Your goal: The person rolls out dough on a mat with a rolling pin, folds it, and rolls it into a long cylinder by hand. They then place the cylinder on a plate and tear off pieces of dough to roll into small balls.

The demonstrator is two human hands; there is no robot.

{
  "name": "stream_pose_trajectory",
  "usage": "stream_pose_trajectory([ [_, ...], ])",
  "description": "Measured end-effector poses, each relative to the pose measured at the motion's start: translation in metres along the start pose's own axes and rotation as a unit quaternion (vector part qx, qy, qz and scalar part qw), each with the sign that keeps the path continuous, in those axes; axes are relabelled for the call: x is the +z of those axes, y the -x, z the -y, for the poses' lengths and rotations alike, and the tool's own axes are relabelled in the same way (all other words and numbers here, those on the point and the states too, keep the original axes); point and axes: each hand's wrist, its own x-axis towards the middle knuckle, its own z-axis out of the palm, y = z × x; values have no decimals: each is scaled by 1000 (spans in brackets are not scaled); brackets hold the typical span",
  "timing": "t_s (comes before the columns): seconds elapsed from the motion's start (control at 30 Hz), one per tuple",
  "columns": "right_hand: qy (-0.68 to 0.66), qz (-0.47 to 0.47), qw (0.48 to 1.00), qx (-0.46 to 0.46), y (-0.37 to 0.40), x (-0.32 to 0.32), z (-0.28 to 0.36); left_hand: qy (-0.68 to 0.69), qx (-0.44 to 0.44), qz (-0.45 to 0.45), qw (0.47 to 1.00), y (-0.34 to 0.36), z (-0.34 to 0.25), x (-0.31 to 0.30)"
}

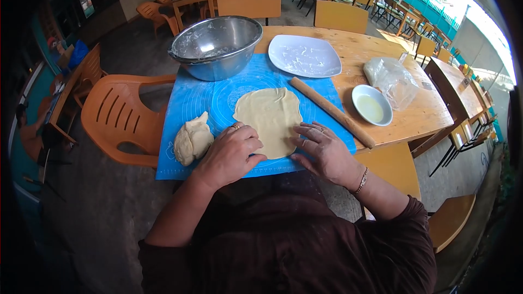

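Observation:
A thin, rolled-out sheet of dough lies on a blue silicone pastry mat, with a few wrinkles along its far edge. My left hand, wearing a ring, rests at the sheet's near left edge, thumb and fingers apart. At the near right edge, my right hand touches the dough with spread fingers; a bracelet circles that wrist. Left of my left hand sits a lump of dough. A wooden rolling pin lies slanted on the right, partly over the mat's edge.
Toward the back stand a metal mixing bowl and a floury white plate. To the right are a small bowl of pale yellow liquid and a clear plastic bag. An orange chair adjoins the wooden table on the left.

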Motion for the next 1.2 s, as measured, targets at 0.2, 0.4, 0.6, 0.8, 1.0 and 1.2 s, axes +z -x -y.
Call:
stream_pose_trajectory([
  [0.2,-62,20,998,-16,-9,13,-3,-3,60,12,998,-5,5,4],
  [0.4,-107,-7,994,-35,-15,17,-13,56,44,26,997,-5,6,7],
  [0.6,-79,-43,995,-42,-14,23,-8,46,51,-11,998,-3,4,14],
  [0.8,-13,-60,994,-86,-12,28,-5,45,77,-43,995,-8,-3,24],
  [1.0,-46,-64,996,-52,-15,29,-4,27,75,-49,996,-10,-1,30],
  [1.2,-103,-62,993,1,-17,26,-1,33,55,-36,997,-11,0,27],
])
